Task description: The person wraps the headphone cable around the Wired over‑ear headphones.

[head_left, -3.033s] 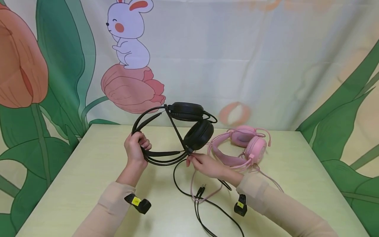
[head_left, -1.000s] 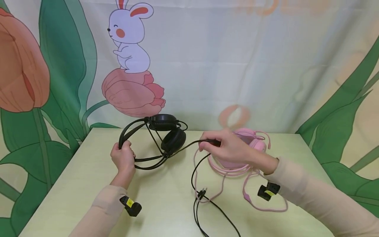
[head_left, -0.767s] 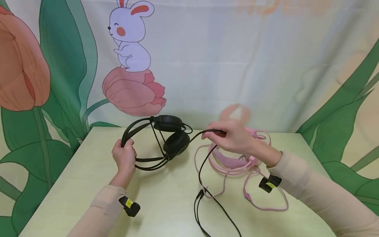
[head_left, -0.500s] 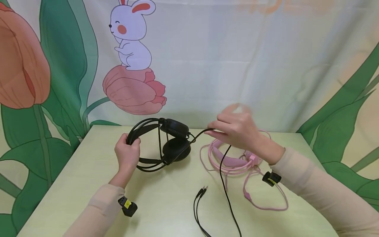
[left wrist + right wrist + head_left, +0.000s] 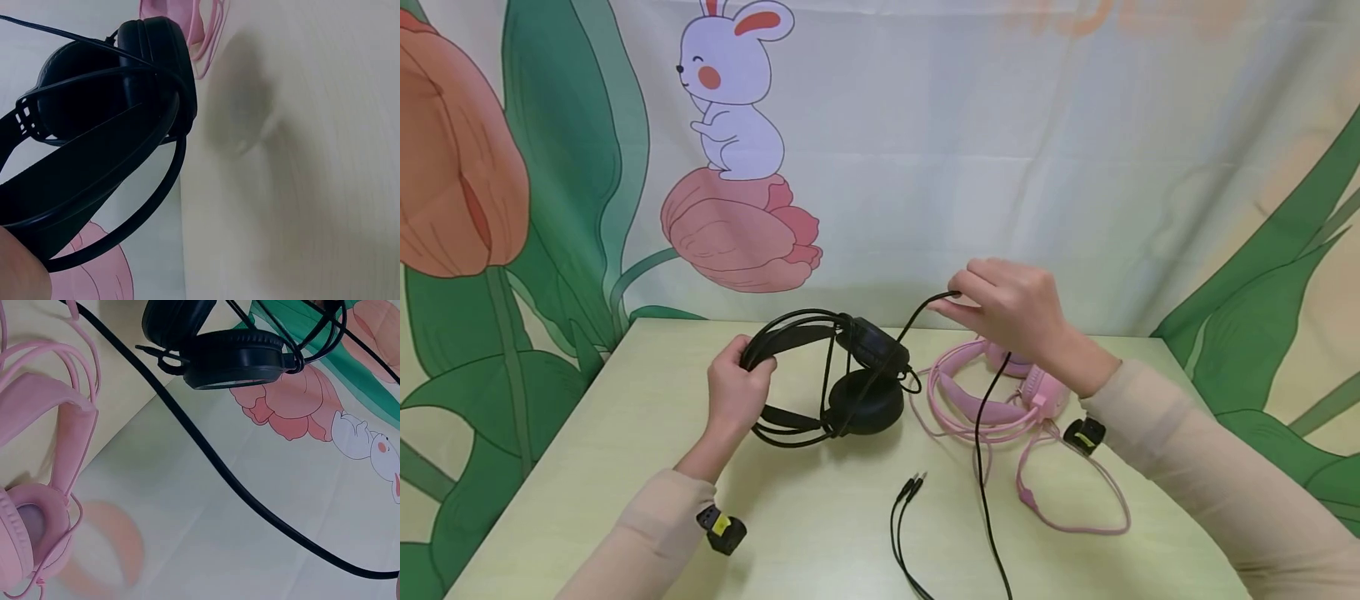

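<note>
My left hand (image 5: pixel 739 392) grips the headband of a pair of black headphones (image 5: pixel 867 402), held above the table on the left of centre. Their ear cups point right; in the left wrist view the cups (image 5: pixel 159 69) hang beyond the band. Higher up and to the right, my right hand (image 5: pixel 1011 308) pinches the headphones' black cable (image 5: pixel 982 450) between thumb and fingers. One stretch of cable rises from the headphones to that hand, and another drops to the table's front edge. Two black jack plugs (image 5: pixel 912 487) lie on the table.
A pink headset (image 5: pixel 981 408) lies on the table (image 5: pixel 820 533) at back right, below my right hand. Its pink cord (image 5: pixel 1075 530) loops toward the front. A printed curtain (image 5: pixel 887 150) stands behind the table's far edge.
My right hand has gone from the lower ear cup up and right, drawing the cable off the plugs. Lately the headphones have shifted right and turned, held in my left hand throughout.
</note>
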The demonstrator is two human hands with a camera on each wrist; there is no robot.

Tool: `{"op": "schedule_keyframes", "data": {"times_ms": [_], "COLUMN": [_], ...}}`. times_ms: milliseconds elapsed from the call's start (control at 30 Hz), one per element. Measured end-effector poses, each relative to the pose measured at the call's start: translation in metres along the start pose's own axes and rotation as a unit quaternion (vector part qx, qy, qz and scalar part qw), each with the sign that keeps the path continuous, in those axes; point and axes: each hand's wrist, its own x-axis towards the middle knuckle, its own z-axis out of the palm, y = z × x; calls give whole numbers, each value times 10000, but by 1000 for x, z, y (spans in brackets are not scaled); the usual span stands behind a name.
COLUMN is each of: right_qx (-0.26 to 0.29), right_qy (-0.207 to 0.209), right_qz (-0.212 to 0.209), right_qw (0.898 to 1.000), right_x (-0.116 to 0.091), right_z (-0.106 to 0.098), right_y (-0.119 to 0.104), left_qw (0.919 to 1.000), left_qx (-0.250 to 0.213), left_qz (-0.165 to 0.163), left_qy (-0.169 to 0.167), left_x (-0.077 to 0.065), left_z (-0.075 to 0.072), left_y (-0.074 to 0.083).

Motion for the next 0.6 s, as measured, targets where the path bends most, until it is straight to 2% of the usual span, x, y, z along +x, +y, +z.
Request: {"op": "schedule_keyframes", "data": {"times_ms": [267,600], "right_qx": [-172,-389], "right_qy": [176,-87], "right_qz": [54,257], "right_qw": [9997,9989], "right_x": [4,0], "right_z": [4,8], "right_y": [5,15], "left_qw": [9978,9904], "left_qx": [-77,-25], "left_qz": [335,794], "left_qy": [-561,-1130], "left_x": [-6,-15], "left_z": [2,2], "left_y": [10,18]}}
